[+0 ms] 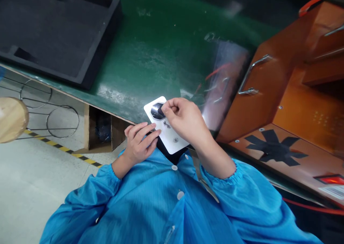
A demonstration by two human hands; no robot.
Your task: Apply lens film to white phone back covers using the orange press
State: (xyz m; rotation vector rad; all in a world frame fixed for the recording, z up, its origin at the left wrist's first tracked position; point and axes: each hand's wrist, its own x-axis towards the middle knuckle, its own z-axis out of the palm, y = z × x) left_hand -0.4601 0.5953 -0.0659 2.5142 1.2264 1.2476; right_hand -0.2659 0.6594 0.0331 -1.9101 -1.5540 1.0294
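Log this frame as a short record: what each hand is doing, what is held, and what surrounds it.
left hand: supports the white panel from its lower left edge
right hand: fingertips pinch at the dark hexagonal part on the panel's top end
panel: white, small printed marks, held above the lap
bench: green mat
foam tray: black, far left on the bench
orange machine: at right, metal handle
clothing: blue coat

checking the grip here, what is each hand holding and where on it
The left hand holds the white card by its lower left edge. The right hand pinches the dark piece at the card's top end with its fingertips.
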